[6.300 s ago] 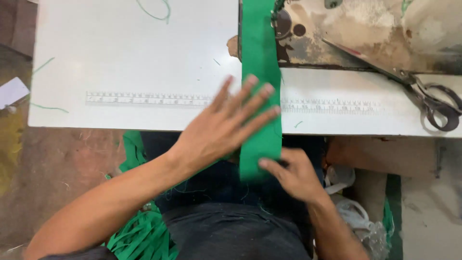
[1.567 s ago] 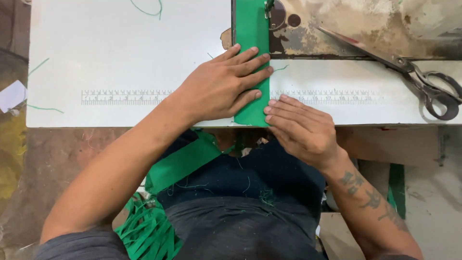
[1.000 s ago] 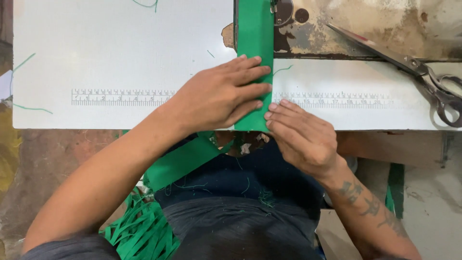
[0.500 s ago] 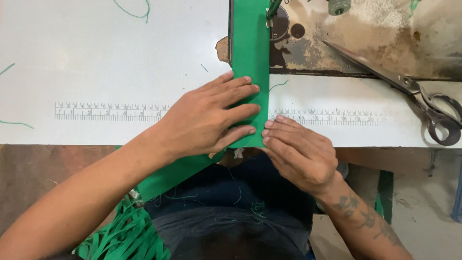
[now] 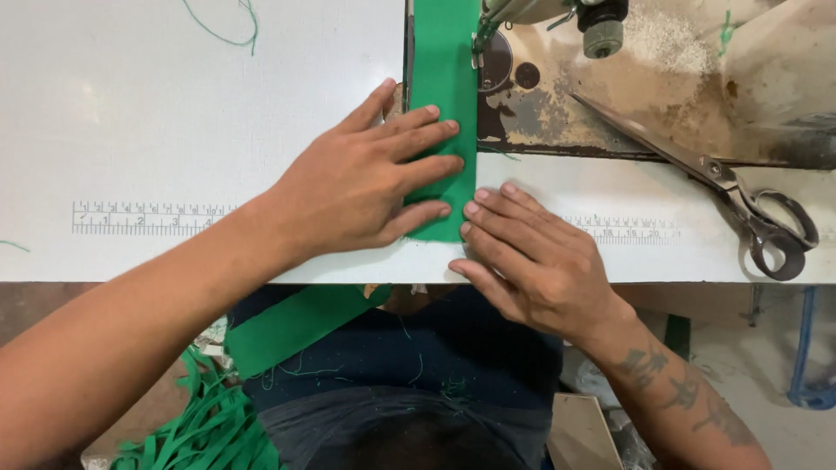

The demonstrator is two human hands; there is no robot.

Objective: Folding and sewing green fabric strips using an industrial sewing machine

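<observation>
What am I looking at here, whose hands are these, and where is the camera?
The camera sits on a person's head and looks down, so both arms are that person's own. They sit at a white table with a printed ruler along its front. The left hand lies flat on a green fabric strip, pressing it down. The right hand touches the strip's right edge with its fingertips. The strip runs up toward the needle area of a worn sewing machine. Scissors lie at the right. More green fabric scraps hang below the table by the lap.
</observation>
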